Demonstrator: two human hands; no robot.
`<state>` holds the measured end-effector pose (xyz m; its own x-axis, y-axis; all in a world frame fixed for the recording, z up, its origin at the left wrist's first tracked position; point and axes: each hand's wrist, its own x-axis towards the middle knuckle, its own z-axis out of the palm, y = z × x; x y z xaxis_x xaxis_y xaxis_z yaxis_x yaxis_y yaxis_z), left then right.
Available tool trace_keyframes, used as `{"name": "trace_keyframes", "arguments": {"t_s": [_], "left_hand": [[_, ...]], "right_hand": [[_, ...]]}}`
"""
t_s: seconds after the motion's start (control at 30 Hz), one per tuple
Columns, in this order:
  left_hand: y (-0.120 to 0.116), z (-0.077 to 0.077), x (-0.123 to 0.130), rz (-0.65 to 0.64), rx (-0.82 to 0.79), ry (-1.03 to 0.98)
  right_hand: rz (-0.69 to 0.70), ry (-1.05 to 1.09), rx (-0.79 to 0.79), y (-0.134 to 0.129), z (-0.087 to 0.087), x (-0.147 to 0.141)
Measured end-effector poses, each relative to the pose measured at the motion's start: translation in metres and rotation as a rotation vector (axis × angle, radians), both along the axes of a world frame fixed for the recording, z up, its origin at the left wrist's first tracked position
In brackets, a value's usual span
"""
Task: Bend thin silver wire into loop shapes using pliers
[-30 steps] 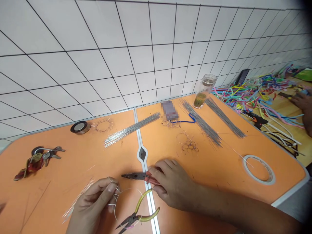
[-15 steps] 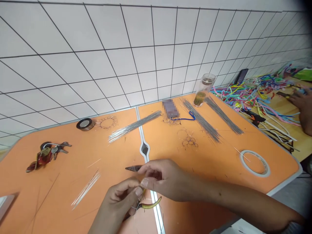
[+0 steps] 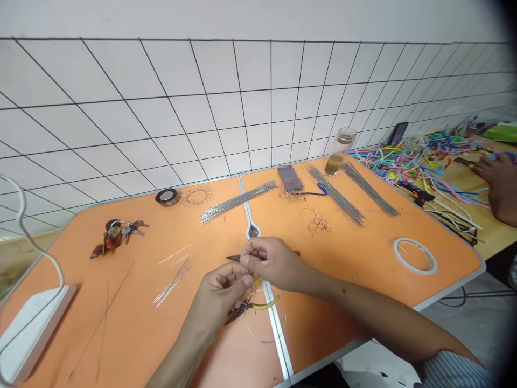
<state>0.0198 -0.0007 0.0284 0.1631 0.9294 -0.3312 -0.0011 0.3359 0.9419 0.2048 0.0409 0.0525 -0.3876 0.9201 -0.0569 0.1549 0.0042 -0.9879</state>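
I'm pinching the thin wire ring in my left hand, over yellow-handled pliers; my right hand curls close beside, its hold I can't tell.

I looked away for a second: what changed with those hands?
The right hand has let go of the red-handled pliers and moved leftward to meet the left hand, which shifted rightward, above the yellow-handled pliers. Whether the right hand grips anything is unclear. The left hand still holds the wire loop; the keys and wire bundles stayed put.
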Motion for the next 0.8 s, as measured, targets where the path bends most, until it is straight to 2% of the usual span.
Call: {"name": "trace_keyframes", "arguments": {"t_s": [0.1, 0.23, 0.47, 0.6, 0.8], "left_hand": [[0.0, 0.006, 0.005, 0.075, 0.034, -0.009], [0.004, 0.009, 0.002, 0.044, 0.055, -0.022], [0.013, 0.008, -0.008, 0.025, 0.118, 0.04], [0.014, 0.012, -0.009, 0.089, 0.187, 0.023], [0.021, 0.022, -0.017, 0.242, 0.266, -0.174]], "right_hand": [[-0.021, -0.011, 0.002, 0.002, 0.002, -0.004], [-0.054, -0.025, -0.005, 0.004, 0.006, -0.008], [-0.062, -0.135, 0.088, 0.009, 0.013, -0.017], [-0.014, -0.042, 0.083, 0.012, 0.014, -0.018], [-0.077, 0.061, -0.07, 0.015, 0.006, -0.006]]}}
